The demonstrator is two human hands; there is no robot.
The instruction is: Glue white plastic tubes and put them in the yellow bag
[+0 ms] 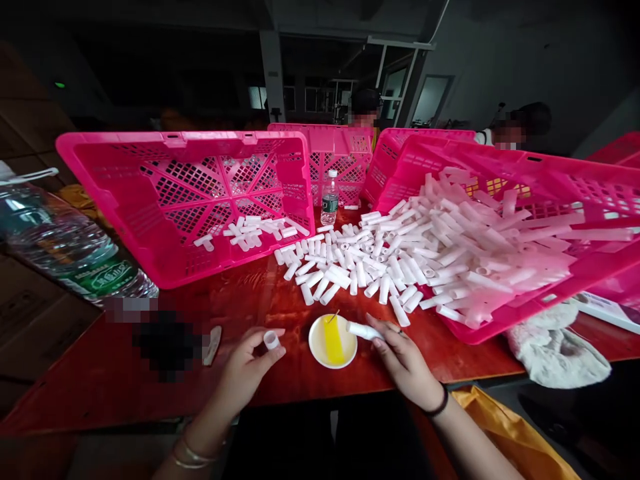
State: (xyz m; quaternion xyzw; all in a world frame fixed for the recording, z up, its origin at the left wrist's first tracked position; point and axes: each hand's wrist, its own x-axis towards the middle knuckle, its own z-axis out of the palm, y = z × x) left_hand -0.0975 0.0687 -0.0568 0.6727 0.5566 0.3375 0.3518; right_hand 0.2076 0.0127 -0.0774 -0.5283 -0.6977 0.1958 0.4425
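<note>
Between the thumb and fingers of my left hand (250,363) is a short white plastic ring (271,340), its open end facing up. My right hand (403,357) grips a longer white plastic tube (364,331) that points left, its tip over the right rim of a small white bowl (316,357). A yellow strip (333,343) lies in the bowl, with a thin dark stick beside its top. Beyond my hands, many loose white tubes (385,260) are heaped on the red table, spilling from a tipped pink crate (470,333).
Another pink crate (175,277) lies on its side at the left, with several white T-shaped pieces (245,233) inside. A small water bottle (329,200) stands between the crates. A large bottle (95,260) is at the far left, and a pale cloth (555,347) hangs off the right edge.
</note>
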